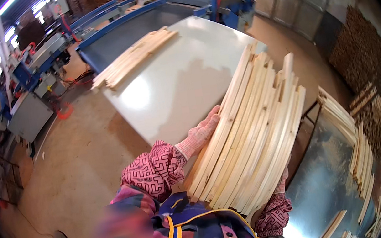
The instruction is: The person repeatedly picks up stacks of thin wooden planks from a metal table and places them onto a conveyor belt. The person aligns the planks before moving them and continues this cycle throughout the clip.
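A wide bundle of long, pale wooden strips point(250, 130) lies in front of my body, with several strip ends uneven at the far side. My left hand point(203, 132), in a light knitted glove, presses along the bundle's left side with its fingers pointing forward. On the opposite side, my right hand point(283, 181) is against the bundle's near right edge. The strips hide most of it, fingers included. The bundle's far part lies over the right side of a glossy pale tabletop point(168, 93); its near end reaches my apron.
A smaller stack of strips point(136, 56) lies at the tabletop's far left. To the right, a metal-topped table point(320, 188) carries more strips point(362, 171). Blue-framed machinery point(138, 17) stands beyond, with a grey cabinet point(30, 113) at left and stacked wood point(358, 44) at far right.
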### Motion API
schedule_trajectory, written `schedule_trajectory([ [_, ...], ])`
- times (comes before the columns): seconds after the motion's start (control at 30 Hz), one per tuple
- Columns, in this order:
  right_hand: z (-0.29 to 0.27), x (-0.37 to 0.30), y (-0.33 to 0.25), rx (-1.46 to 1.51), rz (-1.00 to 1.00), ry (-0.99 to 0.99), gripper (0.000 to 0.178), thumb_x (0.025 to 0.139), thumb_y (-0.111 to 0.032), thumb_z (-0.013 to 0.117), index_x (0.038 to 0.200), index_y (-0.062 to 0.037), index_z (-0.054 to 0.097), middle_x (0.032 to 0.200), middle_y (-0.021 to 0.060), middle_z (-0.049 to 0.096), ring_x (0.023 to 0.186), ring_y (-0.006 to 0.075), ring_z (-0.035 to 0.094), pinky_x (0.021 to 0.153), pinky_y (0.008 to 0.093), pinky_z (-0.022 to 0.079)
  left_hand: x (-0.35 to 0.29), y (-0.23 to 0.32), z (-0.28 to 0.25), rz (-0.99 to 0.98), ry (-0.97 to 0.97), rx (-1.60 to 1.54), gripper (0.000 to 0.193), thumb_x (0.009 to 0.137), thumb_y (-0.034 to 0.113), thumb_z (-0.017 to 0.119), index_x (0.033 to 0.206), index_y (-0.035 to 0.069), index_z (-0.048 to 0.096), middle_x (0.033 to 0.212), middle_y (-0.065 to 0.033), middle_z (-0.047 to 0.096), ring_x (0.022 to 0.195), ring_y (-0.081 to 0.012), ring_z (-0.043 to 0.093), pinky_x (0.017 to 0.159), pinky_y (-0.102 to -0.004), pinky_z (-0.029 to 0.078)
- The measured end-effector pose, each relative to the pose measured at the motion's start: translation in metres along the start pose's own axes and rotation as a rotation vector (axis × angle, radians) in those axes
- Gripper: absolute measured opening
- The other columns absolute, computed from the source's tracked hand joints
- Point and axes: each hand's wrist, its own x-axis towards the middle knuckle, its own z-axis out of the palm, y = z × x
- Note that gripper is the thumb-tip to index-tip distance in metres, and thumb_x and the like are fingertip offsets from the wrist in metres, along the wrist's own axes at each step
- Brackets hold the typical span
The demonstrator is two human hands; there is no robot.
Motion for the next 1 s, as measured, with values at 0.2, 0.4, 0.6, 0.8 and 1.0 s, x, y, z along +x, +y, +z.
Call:
schedule_trajectory([
  [0.2,0.001,-0.053,-0.087,-0.477,0.226,0.129,0.048,0.098,-0.039,0.036,0.136,-0.0101,0.037,0.133,0.0104,0.048,0.120,0.0228,0.047,0.098,0.0375,0.044,-0.063,-0.014,0.085,-0.267,0.157,-0.284,0.064,0.094,0.058,0.035,0.127,0.008,0.056,0.126,-0.0118,0.057,0.117,-0.0238,0.051,0.101,-0.0373,0.038],
  [0.4,-0.080,-0.059,-0.161,-0.556,0.259,-0.058,0.052,0.097,-0.042,0.035,0.137,-0.0087,0.037,0.135,0.0117,0.046,0.120,0.0243,0.047,0.099,0.0400,0.044,-0.038,-0.142,0.216,0.315,0.528,0.278,0.036,0.089,0.030,0.049,0.114,0.005,0.059,0.113,-0.0132,0.062,0.110,-0.0274,0.055,0.096,-0.0355,0.041],
  [0.6,-0.107,-0.083,-0.176,-0.723,0.269,-0.033,0.054,0.097,-0.042,0.036,0.137,-0.0071,0.037,0.135,0.0134,0.046,0.120,0.0258,0.048,0.099,0.0406,0.044,-0.008,-0.167,0.241,0.238,0.543,0.492,0.028,0.085,0.022,0.050,0.103,0.010,0.066,0.103,-0.0145,0.065,0.101,-0.0306,0.060,0.088,-0.0380,0.048],
  [0.8,-0.125,-0.097,-0.181,-0.893,0.242,-0.111,0.055,0.097,-0.042,0.037,0.137,-0.0056,0.038,0.134,0.0142,0.047,0.117,0.0264,0.051,0.098,0.0400,0.044,-0.045,-0.096,0.205,0.374,0.533,1.191,0.015,0.077,0.016,0.058,0.085,0.007,0.067,0.087,-0.0128,0.065,0.070,-0.0287,0.063,0.059,-0.0446,0.052],
  [1.0,-0.136,-0.135,-0.192,-0.736,0.313,0.251,0.052,0.099,-0.041,0.034,0.134,-0.0034,0.042,0.120,0.0124,0.057,0.103,0.0211,0.060,0.088,0.0345,0.051,-0.051,-0.009,0.124,-0.028,0.477,1.175,0.064,0.076,0.046,0.064,0.122,0.004,0.052,0.122,-0.0136,0.053,0.119,-0.0277,0.045,0.097,-0.0415,0.037],
])
